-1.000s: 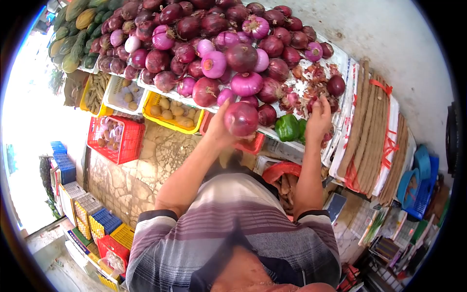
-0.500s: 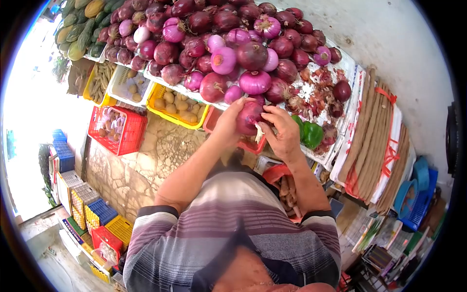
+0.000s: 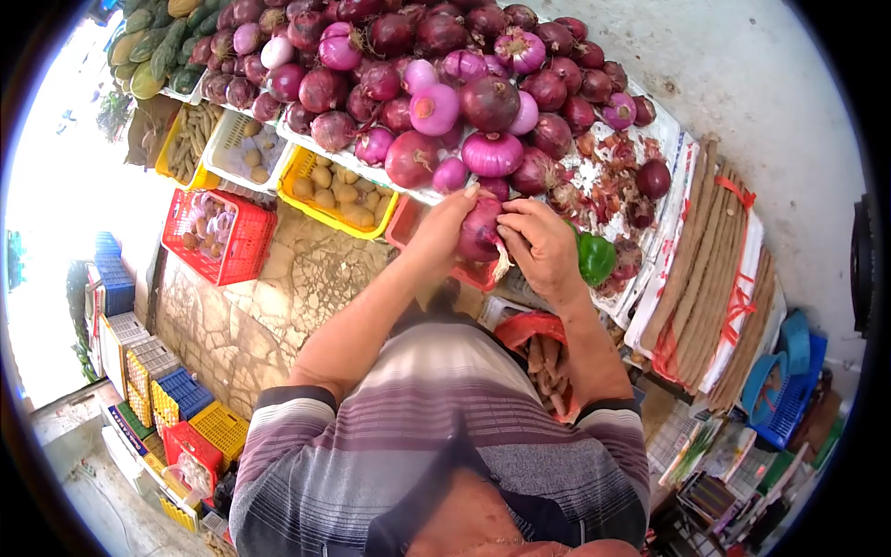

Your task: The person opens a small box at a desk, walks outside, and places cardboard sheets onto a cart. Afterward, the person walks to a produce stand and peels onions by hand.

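A red onion [image 3: 479, 232] with a pale, stringy root end is held in front of my chest, at the near edge of the onion pile. My left hand [image 3: 442, 230] is closed round its left side. My right hand [image 3: 542, 243] has thumb and fingers pinched at its right side, by the skin near the root end. Just beyond lies a heap of red onions [image 3: 492, 154], some dark and dry-skinned, others peeled to shiny purple. Loose papery onion skins [image 3: 594, 190] are scattered on the white tray to the right. A green bell pepper [image 3: 596, 258] sits beside my right hand.
Potatoes fill a yellow basket [image 3: 299, 193] at left, near a red basket [image 3: 243, 251]. Long brown roots [image 3: 696, 269] tied with red ribbon lie at right. A red bag [image 3: 522, 327] of brown roots stands below my right forearm. Stacked crates [image 3: 223, 429] line the lower left.
The onion has turned slightly in my hands, its root end now pointing lower right. My right fingers have drawn closer together on it. The view has shifted a little.
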A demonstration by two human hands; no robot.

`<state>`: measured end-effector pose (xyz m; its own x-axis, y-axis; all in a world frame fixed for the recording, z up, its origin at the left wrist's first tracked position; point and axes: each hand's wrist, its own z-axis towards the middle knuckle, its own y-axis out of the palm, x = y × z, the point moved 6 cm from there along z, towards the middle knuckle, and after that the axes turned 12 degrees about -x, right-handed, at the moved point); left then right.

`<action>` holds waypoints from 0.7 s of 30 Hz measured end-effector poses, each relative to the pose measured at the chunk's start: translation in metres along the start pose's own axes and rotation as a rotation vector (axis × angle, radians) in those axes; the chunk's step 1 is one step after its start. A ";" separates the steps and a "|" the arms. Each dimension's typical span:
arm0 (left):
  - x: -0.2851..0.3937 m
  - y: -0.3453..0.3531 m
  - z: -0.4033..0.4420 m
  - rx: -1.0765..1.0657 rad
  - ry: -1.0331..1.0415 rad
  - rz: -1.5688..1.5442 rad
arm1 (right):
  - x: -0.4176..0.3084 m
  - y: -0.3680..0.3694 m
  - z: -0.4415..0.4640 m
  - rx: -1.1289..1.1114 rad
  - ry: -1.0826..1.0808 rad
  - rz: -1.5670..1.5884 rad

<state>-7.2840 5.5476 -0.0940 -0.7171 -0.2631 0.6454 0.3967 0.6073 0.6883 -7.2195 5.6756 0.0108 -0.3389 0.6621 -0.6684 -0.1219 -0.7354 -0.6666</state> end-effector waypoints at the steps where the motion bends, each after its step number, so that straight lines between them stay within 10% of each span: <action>1: 0.002 0.001 -0.002 -0.018 -0.023 0.050 | 0.000 0.000 0.002 -0.042 0.003 0.000; 21: -0.002 -0.024 0.002 -0.041 -0.010 0.546 | 0.005 0.017 0.003 -0.164 -0.035 -0.060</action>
<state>-7.2934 5.5348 -0.1129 -0.4058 0.0896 0.9095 0.7349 0.6237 0.2665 -7.2258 5.6664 -0.0030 -0.3682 0.6964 -0.6160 0.0099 -0.6596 -0.7516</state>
